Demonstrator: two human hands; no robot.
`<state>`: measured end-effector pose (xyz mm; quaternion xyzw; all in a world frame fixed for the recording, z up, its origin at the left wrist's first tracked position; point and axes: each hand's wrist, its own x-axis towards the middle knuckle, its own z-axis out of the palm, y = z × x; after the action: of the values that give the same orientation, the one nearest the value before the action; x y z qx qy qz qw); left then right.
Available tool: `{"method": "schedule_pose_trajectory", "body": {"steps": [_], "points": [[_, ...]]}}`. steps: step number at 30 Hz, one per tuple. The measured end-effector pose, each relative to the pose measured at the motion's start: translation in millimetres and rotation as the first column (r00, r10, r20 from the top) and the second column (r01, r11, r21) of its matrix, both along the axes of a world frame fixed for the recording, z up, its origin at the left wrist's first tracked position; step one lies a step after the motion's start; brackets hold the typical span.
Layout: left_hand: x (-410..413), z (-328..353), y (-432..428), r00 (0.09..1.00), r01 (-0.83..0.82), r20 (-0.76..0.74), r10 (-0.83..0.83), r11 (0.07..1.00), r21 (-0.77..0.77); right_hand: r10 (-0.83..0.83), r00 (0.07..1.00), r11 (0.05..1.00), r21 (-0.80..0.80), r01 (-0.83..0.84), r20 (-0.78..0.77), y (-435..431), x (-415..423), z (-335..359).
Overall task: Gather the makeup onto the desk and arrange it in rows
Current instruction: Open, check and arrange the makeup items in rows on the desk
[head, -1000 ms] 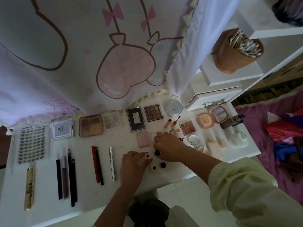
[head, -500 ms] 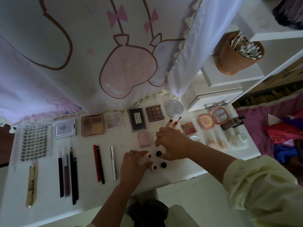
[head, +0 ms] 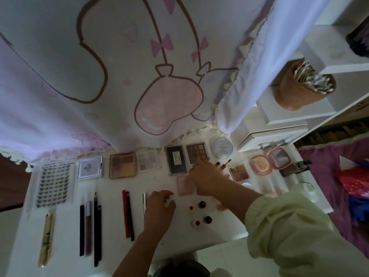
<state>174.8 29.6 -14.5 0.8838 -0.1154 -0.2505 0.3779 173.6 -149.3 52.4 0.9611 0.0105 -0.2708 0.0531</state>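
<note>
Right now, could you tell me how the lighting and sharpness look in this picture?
Head view: the desk is dim and murky, the shelf at upper right much brighter; head view: the wide lens splays straight edges outwards; the right hand looks slightly soft, the pencils sharper.

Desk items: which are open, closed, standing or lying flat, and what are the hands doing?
pink compact, open, lid flipped back.
black palette, closed.
round jar, lid on.
four small bottles, standing upright.
pencils, lying flat, side by side.
swab cup, full.
left hand, pinching a small white thing.
right hand, reaching forward; grip unclear.
</note>
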Motion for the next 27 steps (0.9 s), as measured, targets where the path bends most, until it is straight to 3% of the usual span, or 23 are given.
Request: {"method": "schedule_pose_trajectory", "body": {"steps": [4, 17, 23, 27], "points": [[0.8, -6.6, 0.4, 0.999, 0.028, 0.04, -0.028, 1.0, -0.001, 0.02, 0.995, 0.995, -0.096, -0.029, -0.094, 4.4, 8.8, -13.6], [5.9, -6.8, -0.8, 0.997, 0.08, -0.014, -0.079, 0.996, 0.034, 0.06, 0.996, 0.998, -0.029, -0.062, -0.069, 4.3, 5.4, -11.2], [9.9, -5.5, 0.0, 0.994, 0.085, -0.073, -0.083, 0.996, 0.032, -0.011, 0.999, 0.993, 0.121, 0.016, -0.043, 0.7, 1.5, 9.3], [19.5, 7.6, 3.2, 0.96, -0.021, -0.278, 0.006, 0.998, -0.052, -0.3, 0.947, 0.892, 0.385, 0.236, 0.116, -8.4, -3.3, 34.5]]}}
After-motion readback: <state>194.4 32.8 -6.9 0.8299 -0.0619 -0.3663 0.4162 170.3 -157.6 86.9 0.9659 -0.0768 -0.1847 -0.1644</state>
